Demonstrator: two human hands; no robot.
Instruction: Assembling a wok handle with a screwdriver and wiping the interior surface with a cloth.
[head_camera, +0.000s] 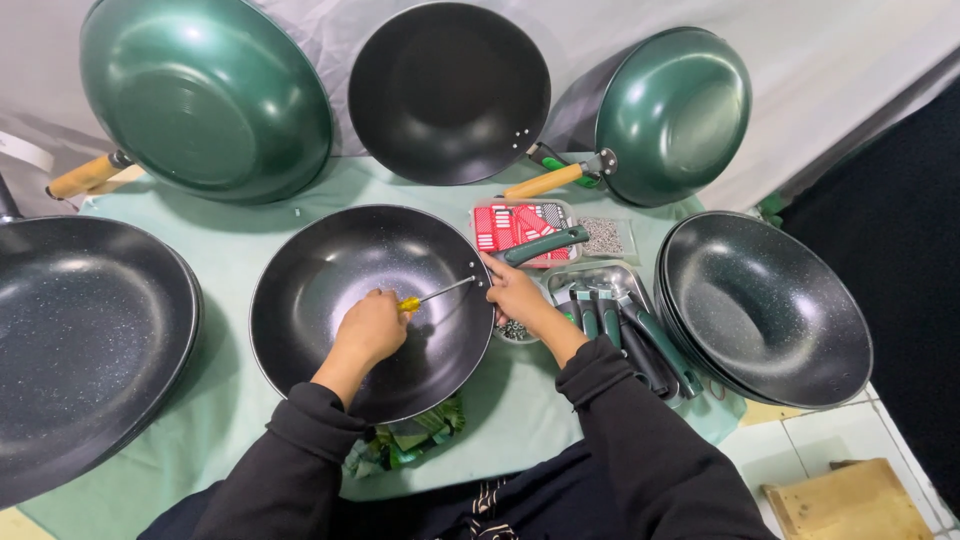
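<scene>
Pans are all around me. Two green pans (205, 95) (675, 110) lean on the white wall at the back, with a black pan (450, 90) between them. A big black pan (85, 340) sits far to my left, and a stack of dark pans (770, 305) sits to my right. A red and white box (515, 225) and a metal tray of green handles (625, 325) crowd in just beside my right hand (515, 295).

The mint green cloth (235, 250) shows bare only in thin strips between the pans, so there is little room to slide anything.

The black wok (365, 300) lies flat in front of me, open side up. Its green handle (545, 245) points up and to the right. My right hand is closed on the wok's rim where the handle joins. My left hand (372, 328) is wrapped tight around a yellow screwdriver (432, 296) inside the wok. Its thin metal rod runs long from my fist toward the right rim, and I think the tip touches a screw there, but it is too small to tell.
</scene>
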